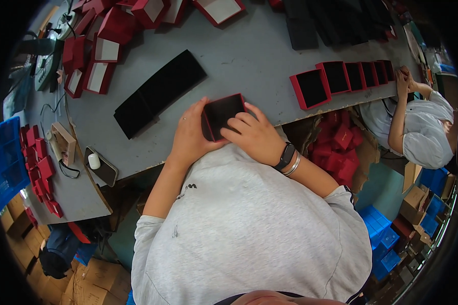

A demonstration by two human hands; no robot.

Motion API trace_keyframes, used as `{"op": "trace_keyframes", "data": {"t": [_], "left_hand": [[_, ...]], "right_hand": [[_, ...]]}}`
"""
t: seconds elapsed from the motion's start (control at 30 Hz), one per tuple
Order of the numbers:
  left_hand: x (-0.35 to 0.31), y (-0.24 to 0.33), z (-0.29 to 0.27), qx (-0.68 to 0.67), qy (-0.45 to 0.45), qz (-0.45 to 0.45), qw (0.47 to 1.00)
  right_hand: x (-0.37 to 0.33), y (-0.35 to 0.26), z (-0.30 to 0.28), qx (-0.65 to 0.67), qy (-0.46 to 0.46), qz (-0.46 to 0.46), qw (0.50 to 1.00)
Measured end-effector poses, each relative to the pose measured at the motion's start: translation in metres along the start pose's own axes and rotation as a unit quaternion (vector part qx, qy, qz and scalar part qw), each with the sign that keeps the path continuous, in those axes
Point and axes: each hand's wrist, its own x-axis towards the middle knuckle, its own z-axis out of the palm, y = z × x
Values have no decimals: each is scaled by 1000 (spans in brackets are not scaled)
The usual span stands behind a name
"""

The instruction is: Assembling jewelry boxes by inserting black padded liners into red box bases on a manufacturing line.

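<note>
Head view: both hands together on one red box [225, 98], at the front edge of the grey table [249, 61], close to a pale shirt [254, 223]. Left hand [191, 131] clasped round the box's left wall, thumb along the near side. Right hand [254, 134] bent over the opening, some fingertips on the black lining [221, 111] inside, one finger at the far right corner. Firm push or light touch: fingers cover too much, cannot tell.

Step in hand, by my reading: settling the lining flat. Best done with a light hold so the walls don't bow; press the corners first, then run fingertips along each side, leaving the black face unmarked.

Just beyond the left hand, a strip of black pads [173, 81] lies aslant, in from the front edge. To the right, a row of black-lined red boxes [347, 76] follows the front edge toward the table's right end, where a co-worker's hands [404, 80] meet. Far edge: black pieces [336, 25] heaped toward the right corner, pale-lined red boxes [119, 25] piled toward the left. Near the front left corner, a dark phone [107, 173]. Below the front edge, right side, a heap of red pieces [341, 147].
</note>
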Motion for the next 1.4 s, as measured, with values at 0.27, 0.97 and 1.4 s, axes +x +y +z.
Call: {"op": "trace_keyframes", "data": {"t": [0.27, 0.97, 1.4], "left_hand": [[28, 21, -32, 158, -10, 12, 987], [29, 7, -29, 213, 10, -34, 976], [28, -10, -18, -3, 60, -23, 998]], "right_hand": [[-34, 41, -19, -36, 12, 86, 996], [-26, 79, -29, 9, 262, 127, 957], [172, 166, 25, 9, 266, 263, 927]]}}
